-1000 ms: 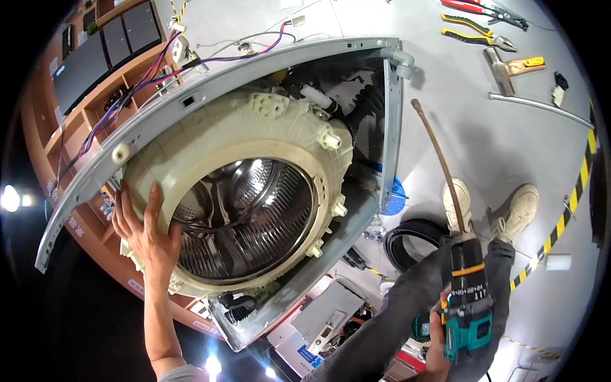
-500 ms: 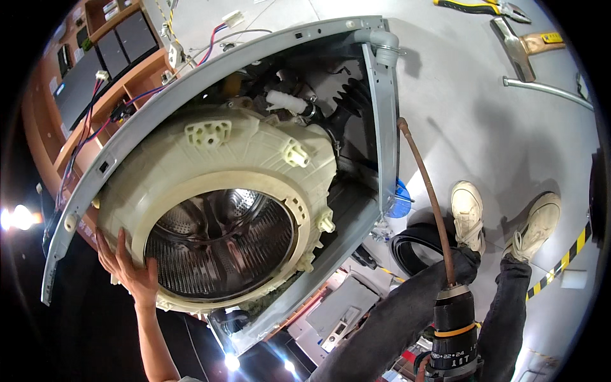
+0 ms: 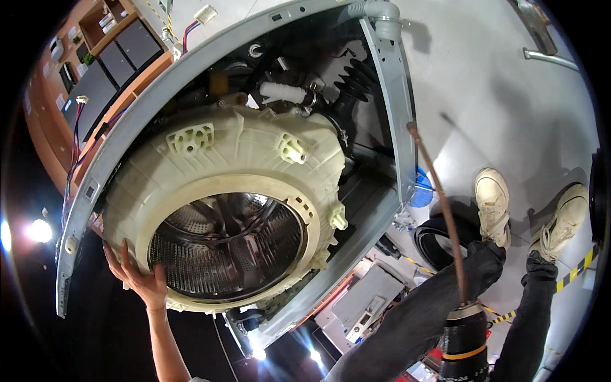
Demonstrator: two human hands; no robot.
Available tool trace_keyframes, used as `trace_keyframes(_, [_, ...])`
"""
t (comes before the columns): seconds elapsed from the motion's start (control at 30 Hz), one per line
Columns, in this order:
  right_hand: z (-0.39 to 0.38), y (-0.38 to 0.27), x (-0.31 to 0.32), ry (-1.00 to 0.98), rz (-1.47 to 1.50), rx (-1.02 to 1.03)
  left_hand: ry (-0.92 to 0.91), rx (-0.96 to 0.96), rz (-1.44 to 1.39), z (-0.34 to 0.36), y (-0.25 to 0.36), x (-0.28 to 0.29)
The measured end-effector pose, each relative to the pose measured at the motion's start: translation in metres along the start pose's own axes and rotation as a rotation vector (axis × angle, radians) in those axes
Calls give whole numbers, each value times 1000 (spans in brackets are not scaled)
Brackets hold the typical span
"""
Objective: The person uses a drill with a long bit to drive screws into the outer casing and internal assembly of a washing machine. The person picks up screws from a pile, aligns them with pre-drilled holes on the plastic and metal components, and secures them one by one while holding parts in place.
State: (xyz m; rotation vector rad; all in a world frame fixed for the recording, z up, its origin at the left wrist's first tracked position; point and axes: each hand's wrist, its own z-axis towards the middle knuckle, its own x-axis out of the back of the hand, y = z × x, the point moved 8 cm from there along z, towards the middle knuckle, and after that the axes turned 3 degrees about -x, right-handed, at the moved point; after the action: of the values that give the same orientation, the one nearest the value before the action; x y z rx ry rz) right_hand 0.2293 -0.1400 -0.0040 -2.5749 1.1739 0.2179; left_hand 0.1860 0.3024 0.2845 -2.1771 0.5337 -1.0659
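A pale plastic washing-machine tub (image 3: 245, 149) sits tilted in its grey metal cabinet (image 3: 102, 172). Through its round mouth shows a ribbed steel drum (image 3: 245, 254). My left hand (image 3: 143, 283) rests on the tub's lower left front, fingers spread over the plastic and thumb by the rim of the mouth. At the bottom right a black cordless drill (image 3: 464, 337) points up and away, with a long brown rod-like bit (image 3: 442, 197) whose tip is near the cabinet's right edge. No part of my right hand shows; the drill's grip is cut off by the lower edge.
A white hose (image 3: 283, 93) and black bellows (image 3: 356, 79) lie inside the cabinet. On the floor are a black rubber ring (image 3: 439, 245), a hammer (image 3: 538, 32) and a metal tube (image 3: 550, 58). My shoes (image 3: 493, 204) stand at the right. Connector wires (image 3: 76, 134) hang at the left.
The view has shifted, and a wider dark gap shows between the tub and the cabinet's upper edge. My left hand keeps its place on the tub. The drill sits lower in the picture.
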Motion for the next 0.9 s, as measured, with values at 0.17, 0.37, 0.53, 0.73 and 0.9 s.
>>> trace_keyframes(0.17, [7,2,7,18,11,-5,-22,-5,2,3,5,-3])
trace_keyframes(0.37, [8,13,33,70,-10,5,-7,29,-34,-1,5,-2])
trace_keyframes(0.53, [-4,35,78,189,-36,-18,25,6,10,-3,2,-7])
trace_keyframes(0.73, [-31,76,127,336,-64,-36,62,-117,112,-6,7,-7])
trace_keyframes(0.9, [-50,118,131,362,8,-101,75,-238,152,-3,14,-10])
